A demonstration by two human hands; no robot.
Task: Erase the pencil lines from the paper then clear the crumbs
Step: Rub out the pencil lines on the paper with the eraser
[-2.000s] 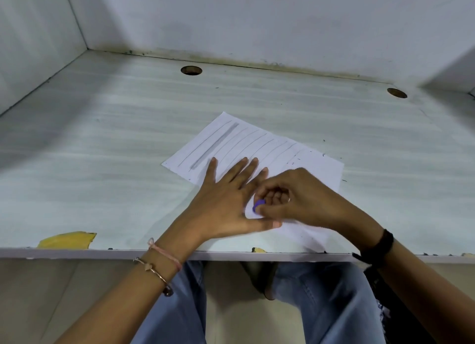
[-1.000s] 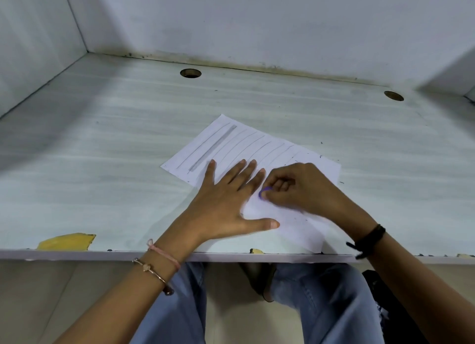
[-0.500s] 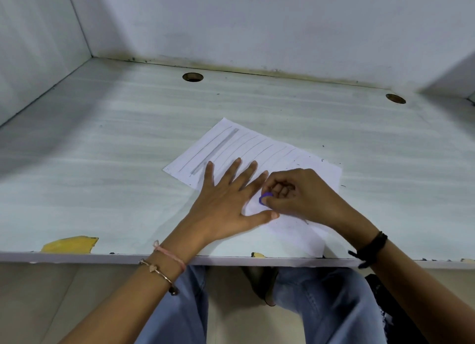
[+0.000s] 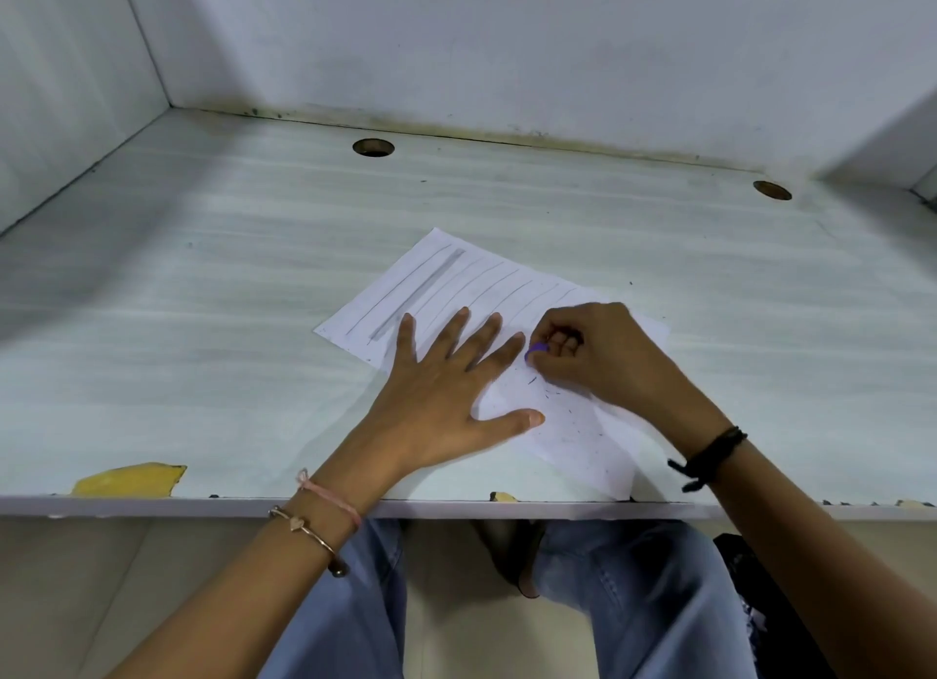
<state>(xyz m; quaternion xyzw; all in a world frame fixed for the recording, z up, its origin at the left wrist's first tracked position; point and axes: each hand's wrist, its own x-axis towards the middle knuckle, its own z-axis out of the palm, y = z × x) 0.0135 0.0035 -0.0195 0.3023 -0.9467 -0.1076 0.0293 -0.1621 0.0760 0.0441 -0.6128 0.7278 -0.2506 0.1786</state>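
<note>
Paper (image 4: 583,435): thin, white, matt, beneath left grip (image 4: 436,404). Eraser (image 4: 535,350): purple, rubbery-looking, in right grip (image 4: 603,359). Counter (image 4: 228,298): pale wood-grain laminate, smooth, faint sheen, around both. Bangle (image 4: 304,529) behind left grip: shiny metal. Jeans (image 4: 634,602): blue denim cloth.

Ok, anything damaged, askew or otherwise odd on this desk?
Yes. A yellow patch at the front left edge of the desk looks like chipped surface, with a smaller chip near the middle. The paper lies askew, its near corner at the edge, and dark crumbs speckle it.
</note>
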